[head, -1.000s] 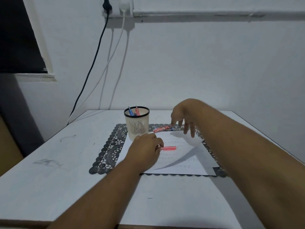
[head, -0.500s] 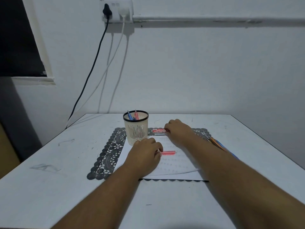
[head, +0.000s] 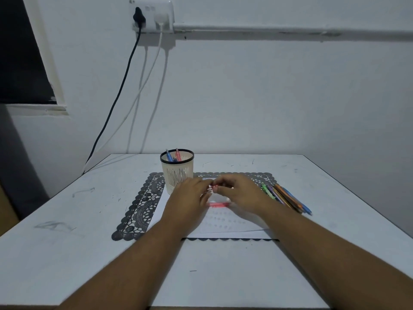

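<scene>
My left hand [head: 190, 198] and my right hand [head: 240, 193] meet above a white sheet of paper [head: 223, 224] on a black lace placemat [head: 143, 204]. Between their fingertips is a small red and white item [head: 213, 186], pinched by the right hand, with the left hand's curled fingers on its other end; most of it is hidden. A pink pen [head: 218, 205] lies flat on the paper just below both hands.
A cream pen cup [head: 177, 175] with a black rim holds a blue and a pink pen, just left of the hands. Several coloured pens [head: 286, 199] lie at the mat's right edge. The white table [head: 67, 220] stands against a wall with hanging cables [head: 125, 86].
My right hand took the red and white item from the back of the mat and drew it toward my left hand. The left hand rose off the pink pen to meet it.
</scene>
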`<state>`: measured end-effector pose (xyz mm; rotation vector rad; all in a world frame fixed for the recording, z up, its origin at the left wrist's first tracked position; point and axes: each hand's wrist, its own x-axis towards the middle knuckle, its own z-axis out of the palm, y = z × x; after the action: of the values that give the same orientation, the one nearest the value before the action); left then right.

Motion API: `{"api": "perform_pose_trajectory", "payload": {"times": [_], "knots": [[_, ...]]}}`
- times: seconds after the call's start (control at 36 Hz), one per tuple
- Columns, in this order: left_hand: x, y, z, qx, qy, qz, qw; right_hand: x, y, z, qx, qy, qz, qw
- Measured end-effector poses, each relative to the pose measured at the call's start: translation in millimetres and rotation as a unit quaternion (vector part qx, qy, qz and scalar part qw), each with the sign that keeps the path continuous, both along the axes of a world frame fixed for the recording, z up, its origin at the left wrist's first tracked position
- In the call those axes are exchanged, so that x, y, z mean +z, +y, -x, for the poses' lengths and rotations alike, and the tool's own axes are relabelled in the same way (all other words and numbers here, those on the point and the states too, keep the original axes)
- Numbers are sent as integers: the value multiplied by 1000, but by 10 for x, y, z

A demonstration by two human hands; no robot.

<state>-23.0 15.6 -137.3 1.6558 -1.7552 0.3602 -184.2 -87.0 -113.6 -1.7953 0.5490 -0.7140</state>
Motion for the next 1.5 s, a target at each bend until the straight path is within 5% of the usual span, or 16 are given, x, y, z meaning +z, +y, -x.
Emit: {"api": "perform_pose_trajectory", "payload": {"times": [0.17, 0.42, 0.67, 0.81, 1.19, 1.5], "knots": [[11, -6, -2, -10, 3, 4, 1000, -50, -22, 69, 25, -77, -125, 989], [35, 24, -20, -25, 35, -24, 999, -48, -57, 106, -11, -86, -62, 994], [33, 33, -40, -39, 48, -27, 998, 0, 25, 131, -43, -34, 99, 994], [25, 35, -30, -49, 65, -11, 997, 6, 51, 127, -14, -84, 14, 996], [21, 15, -51, -60, 46, -8, 997, -8, -14, 123, -15, -105, -15, 994], [-53, -36, -84, -17, 17, 23, 999, 22, 38, 77, -42, -80, -183, 979]]}}
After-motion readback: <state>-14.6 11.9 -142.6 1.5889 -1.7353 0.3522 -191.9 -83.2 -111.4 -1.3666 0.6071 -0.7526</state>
